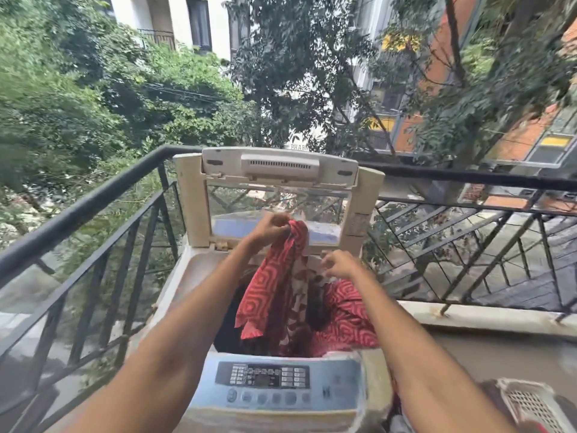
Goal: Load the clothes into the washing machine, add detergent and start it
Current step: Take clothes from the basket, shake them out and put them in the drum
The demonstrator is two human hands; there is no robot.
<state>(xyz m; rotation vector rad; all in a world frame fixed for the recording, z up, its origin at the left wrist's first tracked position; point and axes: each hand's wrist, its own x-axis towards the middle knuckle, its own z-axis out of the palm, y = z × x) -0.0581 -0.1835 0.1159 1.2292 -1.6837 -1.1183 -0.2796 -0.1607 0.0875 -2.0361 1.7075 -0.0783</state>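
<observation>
A top-loading washing machine (199, 276) stands on a balcony with its lid (278, 170) raised upright. Its control panel (265, 378) faces me at the front. My left hand (271, 228) pinches the top of a red patterned cloth (268, 295) and holds it up over the open drum. The cloth hangs down into the drum, with a maroon-and-white leaf-print part (295, 307) in its middle. My right hand (338, 264) hovers beside the cloth at the drum's right rim with fingers curled; whether it touches the fabric is unclear. More red fabric (346, 317) lies in the drum on the right.
A black metal railing (93, 201) encloses the balcony on the left and behind the machine. A white perforated laundry basket (527, 404) sits at the lower right. Trees and buildings stand beyond the railing.
</observation>
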